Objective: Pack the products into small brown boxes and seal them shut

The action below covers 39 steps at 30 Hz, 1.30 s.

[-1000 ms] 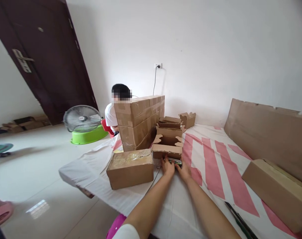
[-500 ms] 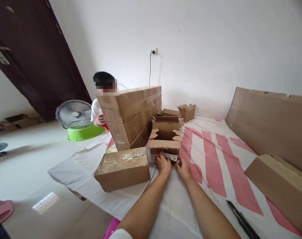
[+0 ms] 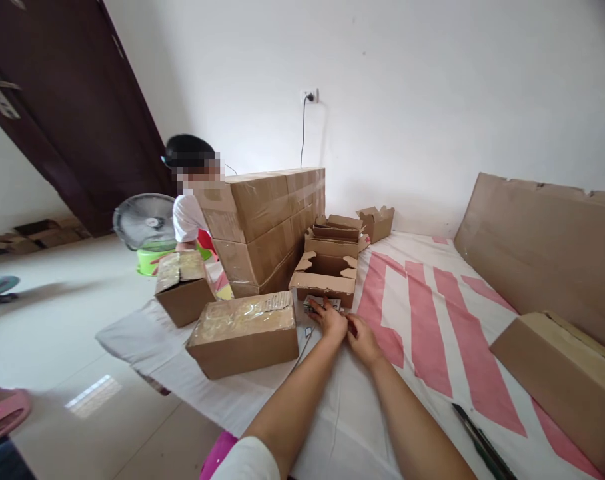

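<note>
Over at the left edge of the cloth-covered tabletop [image 3: 142, 337], a co-worker in a white sleeve [image 3: 186, 219] is right behind a taped carton [image 3: 187, 303]. Next to it, nearer the front, sits another closed carton [image 3: 242, 350], shiny clear tape across its top, and behind that a tall stack of sealed cartons [image 3: 267, 233] runs away towards the far edge.

Into the middle, and here's the action: a small printed box [image 3: 334, 304], slim and long, lying low against the front of an open carton [image 3: 322, 283], well in from the left edge. Pale faces, patches of dark print, lettering too small to read, a good part of it covered by fingers. The left hand [image 3: 331, 323] is on it, fingers fanned across the box; how firm that grip is, I cannot tell. Just beside, the right hand [image 3: 365, 341] has fingertips curled in close by the left hand, and whether its grip pinches anything, I can't say.

On to the right: a dark utility knife [image 3: 480, 440] lies slanted by the near edge, then a plain brown carton [image 3: 557, 373], with a big cardboard sheet [image 3: 537, 247] standing behind it.
</note>
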Available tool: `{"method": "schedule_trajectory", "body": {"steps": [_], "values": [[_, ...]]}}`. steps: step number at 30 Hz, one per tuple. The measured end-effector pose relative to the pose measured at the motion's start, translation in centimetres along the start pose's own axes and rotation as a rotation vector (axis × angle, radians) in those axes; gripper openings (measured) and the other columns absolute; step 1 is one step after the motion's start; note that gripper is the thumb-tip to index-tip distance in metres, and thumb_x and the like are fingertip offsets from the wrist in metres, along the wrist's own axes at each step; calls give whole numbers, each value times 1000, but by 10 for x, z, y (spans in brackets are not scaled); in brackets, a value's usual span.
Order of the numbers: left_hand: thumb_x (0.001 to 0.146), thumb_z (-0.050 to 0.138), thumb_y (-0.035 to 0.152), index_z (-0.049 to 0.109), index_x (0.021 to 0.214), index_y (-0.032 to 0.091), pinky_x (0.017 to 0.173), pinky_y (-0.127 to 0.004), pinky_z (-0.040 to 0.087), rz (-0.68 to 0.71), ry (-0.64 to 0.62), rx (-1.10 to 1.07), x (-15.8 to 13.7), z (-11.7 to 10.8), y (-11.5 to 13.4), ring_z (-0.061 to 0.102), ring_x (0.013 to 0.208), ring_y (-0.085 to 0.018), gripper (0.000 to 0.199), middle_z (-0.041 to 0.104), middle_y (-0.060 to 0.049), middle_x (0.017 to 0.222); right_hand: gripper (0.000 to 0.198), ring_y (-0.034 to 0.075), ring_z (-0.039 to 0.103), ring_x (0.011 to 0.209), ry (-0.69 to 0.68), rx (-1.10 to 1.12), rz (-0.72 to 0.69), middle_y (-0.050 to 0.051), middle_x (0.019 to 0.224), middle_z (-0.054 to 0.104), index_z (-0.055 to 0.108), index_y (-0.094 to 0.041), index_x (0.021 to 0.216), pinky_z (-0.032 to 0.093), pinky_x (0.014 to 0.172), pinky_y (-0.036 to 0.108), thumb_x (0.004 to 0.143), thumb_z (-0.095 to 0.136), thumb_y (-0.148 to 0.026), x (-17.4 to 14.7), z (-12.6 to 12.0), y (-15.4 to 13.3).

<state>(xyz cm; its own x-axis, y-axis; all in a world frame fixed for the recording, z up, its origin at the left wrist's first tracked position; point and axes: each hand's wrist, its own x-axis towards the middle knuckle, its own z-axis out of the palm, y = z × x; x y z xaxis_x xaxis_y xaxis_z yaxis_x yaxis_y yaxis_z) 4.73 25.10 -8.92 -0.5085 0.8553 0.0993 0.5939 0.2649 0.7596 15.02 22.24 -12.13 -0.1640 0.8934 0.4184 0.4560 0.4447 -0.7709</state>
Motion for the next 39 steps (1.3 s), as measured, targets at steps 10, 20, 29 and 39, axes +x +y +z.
{"method": "schedule_trajectory", "body": {"steps": [10,20,29,39], "values": [[79,63,21,45,139,15,116,-51,22,111,2,0,46,-4,-4,16,144,-43,63,12,-20,158,33,24,62,100,-10,-66,58,11,110,65,64,-19,109,51,91,41,77,55,-21,0,-1,-6],[82,58,21,26,148,14,119,-53,8,137,-62,-88,35,-14,6,4,147,-38,74,2,-20,159,30,22,61,102,-99,-226,83,11,111,66,66,-16,106,47,93,35,84,47,-23,1,-7,-15],[82,61,31,51,130,22,115,-48,27,767,-264,-273,-99,-127,-59,33,139,-27,50,41,-13,146,48,31,35,136,-273,-409,123,12,146,46,55,-18,132,20,112,49,88,50,-36,-19,-7,-37],[88,36,47,54,99,17,90,-41,46,10,416,-545,-4,-262,-169,58,93,-21,37,59,-6,95,71,31,20,145,-247,-198,223,12,154,33,38,-18,146,7,117,51,88,46,-58,-44,8,-51]]}}
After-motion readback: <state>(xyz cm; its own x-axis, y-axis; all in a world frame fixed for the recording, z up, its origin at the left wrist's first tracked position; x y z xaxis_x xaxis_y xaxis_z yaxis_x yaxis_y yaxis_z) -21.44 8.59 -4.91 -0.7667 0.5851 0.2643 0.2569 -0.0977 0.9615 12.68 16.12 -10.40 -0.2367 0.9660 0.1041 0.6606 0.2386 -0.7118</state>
